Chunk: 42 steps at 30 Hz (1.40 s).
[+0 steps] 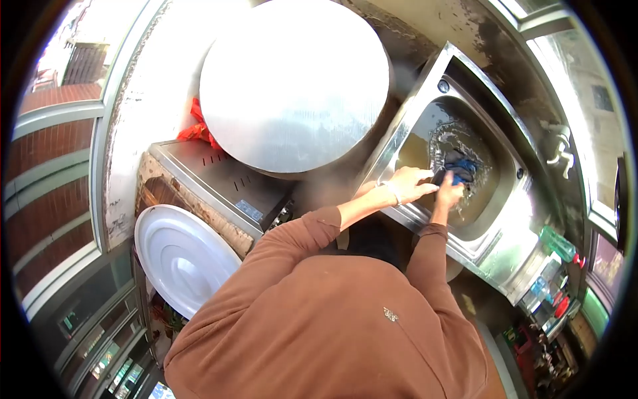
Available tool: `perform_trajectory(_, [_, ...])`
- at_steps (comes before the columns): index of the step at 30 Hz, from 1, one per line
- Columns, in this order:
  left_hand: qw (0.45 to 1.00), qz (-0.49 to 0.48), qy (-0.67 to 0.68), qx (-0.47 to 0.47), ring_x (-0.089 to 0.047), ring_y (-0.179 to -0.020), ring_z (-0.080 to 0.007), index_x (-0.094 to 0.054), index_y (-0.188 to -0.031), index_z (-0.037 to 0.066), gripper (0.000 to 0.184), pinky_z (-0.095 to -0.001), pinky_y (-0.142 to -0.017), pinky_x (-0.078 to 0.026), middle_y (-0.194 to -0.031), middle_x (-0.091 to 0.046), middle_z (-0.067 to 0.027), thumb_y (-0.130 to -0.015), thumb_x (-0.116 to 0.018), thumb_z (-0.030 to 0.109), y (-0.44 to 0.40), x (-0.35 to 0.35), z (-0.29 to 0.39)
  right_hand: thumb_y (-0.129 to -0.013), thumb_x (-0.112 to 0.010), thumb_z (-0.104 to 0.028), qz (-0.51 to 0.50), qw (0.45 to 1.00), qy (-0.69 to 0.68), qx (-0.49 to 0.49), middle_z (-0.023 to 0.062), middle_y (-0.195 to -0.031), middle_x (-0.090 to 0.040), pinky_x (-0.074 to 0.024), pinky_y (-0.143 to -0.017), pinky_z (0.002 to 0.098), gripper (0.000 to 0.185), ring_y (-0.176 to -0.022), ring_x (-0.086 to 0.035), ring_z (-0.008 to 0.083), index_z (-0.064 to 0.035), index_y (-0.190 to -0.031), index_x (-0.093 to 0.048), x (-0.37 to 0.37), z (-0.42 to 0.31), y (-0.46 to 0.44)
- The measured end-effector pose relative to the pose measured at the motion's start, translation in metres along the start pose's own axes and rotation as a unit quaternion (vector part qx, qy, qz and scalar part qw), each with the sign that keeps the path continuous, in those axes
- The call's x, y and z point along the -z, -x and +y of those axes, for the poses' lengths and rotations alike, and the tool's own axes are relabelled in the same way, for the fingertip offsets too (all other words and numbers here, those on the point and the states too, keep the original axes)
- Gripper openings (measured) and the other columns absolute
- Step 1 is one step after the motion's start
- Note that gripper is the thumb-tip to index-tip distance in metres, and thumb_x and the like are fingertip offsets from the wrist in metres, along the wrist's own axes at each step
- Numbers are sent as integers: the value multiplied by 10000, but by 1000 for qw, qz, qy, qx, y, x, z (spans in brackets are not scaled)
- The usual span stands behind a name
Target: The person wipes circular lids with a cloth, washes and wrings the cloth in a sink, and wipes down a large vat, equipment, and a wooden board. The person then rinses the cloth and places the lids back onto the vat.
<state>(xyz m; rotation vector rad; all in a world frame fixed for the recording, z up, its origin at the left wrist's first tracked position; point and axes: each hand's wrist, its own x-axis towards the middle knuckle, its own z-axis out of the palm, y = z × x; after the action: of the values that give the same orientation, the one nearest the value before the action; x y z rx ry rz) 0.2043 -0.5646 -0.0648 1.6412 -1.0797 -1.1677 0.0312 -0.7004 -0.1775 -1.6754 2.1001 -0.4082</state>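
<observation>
A wet, dark and bright-blue cloth [463, 167] lies bunched in the water of the metal sink [425, 106]. My right hand [450, 193] is closed on its near edge, slightly blurred. Just left of it, my left hand [411, 184] reaches over the sink's near rim with fingers stretched and apart, close to the cloth's dark end. Whether those fingertips touch the cloth I cannot tell. A pale band [392, 191] circles my left wrist. Ripples and splashes surround the cloth, and the water looks cloudy.
A large round silvery lid [296, 86] stands left of the sink, above a metal-topped stove [222, 179]. A white plastic lid [183, 259] leans at the lower left. A wall tap [562, 147] and a green bottle [557, 245] are at the right.
</observation>
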Motion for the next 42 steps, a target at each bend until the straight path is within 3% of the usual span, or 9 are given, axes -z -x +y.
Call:
perform_trajectory(4, [978,100,101,156,-636,-1125,-311,-552,-1322,-29,683,-348,-962,-488,-1231,-641,-225,-875,-652,478,-36,-35,-40,-832,-677,-235,-144,794,236,542,325,-1340,-447,-519,-878,513,441,-1022,-597,493,-45,-1218,-578,-127,119,-44])
perform_trajectory(8, [903,105,276,314,-374,-1407,-276,-322,-1488,-28,887,-341,-1137,-318,-1522,-371,-227,-878,-656,523,-64,-52,-37,-828,-582,-129,-106,988,-49,105,202,-969,-704,-521,-804,431,264,-931,-669,355,-16,-1045,-681,-42,15,-6])
perform_trajectory(11, [812,148,430,365,-238,-1466,-316,-123,-1552,14,1120,-444,-1143,-297,-1577,-261,-215,-814,-666,658,-84,-69,-59,-736,-502,28,-202,921,-288,169,36,-833,-624,-463,-721,290,224,-749,-562,165,-19,-902,-645,-19,-4,-14])
perform_trajectory(15, [676,-4,673,298,-685,-951,-269,-631,-1098,57,652,-450,-868,-541,-1095,-695,-133,-835,-646,654,-105,-59,-69,-735,-533,64,-248,870,-398,151,-12,-876,-590,-424,-747,220,181,-793,-514,86,-47,-863,-596,82,-88,45])
perform_trajectory(24, [817,51,540,198,-673,-827,-181,-650,-1012,34,230,-347,-758,-557,-891,-693,-71,-812,-763,46,-125,-6,23,-740,-661,-18,-357,863,-343,99,185,-1489,-418,-391,-1047,324,415,-1235,-513,208,-4,-1150,-594,147,-42,23])
perform_trajectory(29, [835,72,518,168,-618,-933,-181,-562,-1165,29,425,-344,-847,-519,-1025,-645,-78,-829,-788,157,-126,-52,52,-733,-791,-145,-277,890,-229,280,186,-1536,-350,-322,-1135,374,1005,-1393,-380,286,-40,-1544,-208,113,-78,20])
perform_trajectory(34, [974,168,17,151,-539,-1230,-297,-424,-1407,-52,767,-355,-1027,-435,-1321,-561,-229,-835,-774,319,-118,-48,53,-762,-827,-131,-188,814,-543,82,70,-1163,-642,-497,-913,298,713,-1037,-610,159,-16,-1371,-476,-1,-35,-10])
perform_trajectory(38, [875,92,375,294,-342,-1389,-395,-167,-1543,16,1110,-536,-1038,-378,-1561,-256,-246,-795,-632,692,-85,-59,-6,-754,-648,-206,-72,986,151,27,296,-1056,-652,-524,-856,513,757,-965,-665,421,89,-1383,-349,-14,-9,-10])
perform_trajectory(42, [768,-61,495,402,-462,-1301,-383,-358,-1495,76,1050,-639,-992,-383,-1460,-439,-205,-803,-391,865,-66,-84,-35,-798,-632,-190,-256,931,-229,-127,151,-901,-644,-543,-738,434,584,-752,-642,278,59,-1289,-438,27,-33,11])
